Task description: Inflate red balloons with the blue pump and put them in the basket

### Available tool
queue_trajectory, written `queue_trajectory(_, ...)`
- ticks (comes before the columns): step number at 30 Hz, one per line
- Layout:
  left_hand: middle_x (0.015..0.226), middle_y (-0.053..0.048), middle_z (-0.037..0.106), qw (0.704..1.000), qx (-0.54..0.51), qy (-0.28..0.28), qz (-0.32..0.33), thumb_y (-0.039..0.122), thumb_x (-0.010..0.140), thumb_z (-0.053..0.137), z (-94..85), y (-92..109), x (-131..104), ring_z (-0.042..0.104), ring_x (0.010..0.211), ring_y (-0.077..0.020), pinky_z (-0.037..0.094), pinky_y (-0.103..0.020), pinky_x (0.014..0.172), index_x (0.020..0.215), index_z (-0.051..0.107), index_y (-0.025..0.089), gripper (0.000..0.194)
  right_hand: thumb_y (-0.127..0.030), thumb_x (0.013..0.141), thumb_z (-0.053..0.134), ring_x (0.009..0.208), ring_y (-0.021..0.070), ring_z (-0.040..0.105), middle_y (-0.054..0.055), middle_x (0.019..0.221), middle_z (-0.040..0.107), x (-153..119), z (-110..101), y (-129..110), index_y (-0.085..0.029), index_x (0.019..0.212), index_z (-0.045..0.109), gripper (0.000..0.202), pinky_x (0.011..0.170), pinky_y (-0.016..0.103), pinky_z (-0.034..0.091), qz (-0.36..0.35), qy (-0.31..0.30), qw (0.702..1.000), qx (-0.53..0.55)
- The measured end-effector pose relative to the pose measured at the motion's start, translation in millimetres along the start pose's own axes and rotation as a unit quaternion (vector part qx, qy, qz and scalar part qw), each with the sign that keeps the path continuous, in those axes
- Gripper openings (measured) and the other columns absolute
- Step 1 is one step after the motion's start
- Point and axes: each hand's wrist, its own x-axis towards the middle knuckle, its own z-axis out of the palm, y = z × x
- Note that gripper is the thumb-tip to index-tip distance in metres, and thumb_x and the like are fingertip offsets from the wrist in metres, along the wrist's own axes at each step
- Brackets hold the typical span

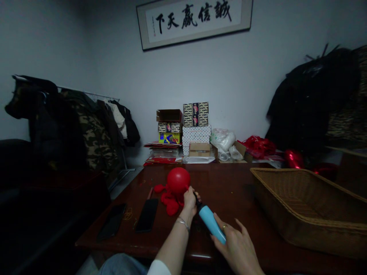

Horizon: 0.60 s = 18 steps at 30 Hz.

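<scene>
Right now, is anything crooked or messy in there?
The framed writing looks askew: its lower edge slants up toward the picture's right, though the camera may exaggerate that. A few yellowish loops lie loose on the table between two dark phones. The red balloon shows no visible damage.

— What hangs on the pale wall [243, 84]?
— A framed calligraphy panel [195, 23], tilted in this view.
— And to the left?
— A clothes rack [89, 93] with dark and camouflage garments [94, 141]; pale floor [126, 182] shows by its foot.
— The right?
— Dark clothing [309, 95].
— Furniture?
— A glossy reddish-brown surface [226, 179], stacked boxes [196, 133] at its far side.
— And the light?
— Dim, with the left side sunk in shadow.
</scene>
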Motion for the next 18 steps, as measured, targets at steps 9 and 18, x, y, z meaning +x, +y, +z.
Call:
queue_trajectory(9,0.048,0.006,0.041,0.999,0.011,0.019,0.031,0.030,0.085,0.045,-11.6,23.6,7.6,0.037,0.036,-0.0067,0.029,-0.019,0.039,0.069,0.039,0.019,0.020,-0.033,0.078,0.055,0.105,0.0242,0.061,0.002,0.125,0.057,-34.3,2.5,43.3,-0.030,0.132,0.046,0.055,0.106,0.051,0.027,-0.054,-0.021,0.998,-0.028)
queue_trajectory(18,0.048,0.006,0.040,0.999,-0.008,0.030,0.029,0.039,0.079,0.055,-9.6,27.5,10.7,0.038,0.035,-0.0064,0.027,-0.019,0.038,0.069,0.039,0.019,0.028,-0.033,0.077,0.056,0.103,0.0248,0.062,0.000,0.123,0.058,-43.8,-2.6,54.6,-0.032,0.131,0.047,0.055,0.105,0.053,0.030,-0.061,-0.024,0.997,-0.026)
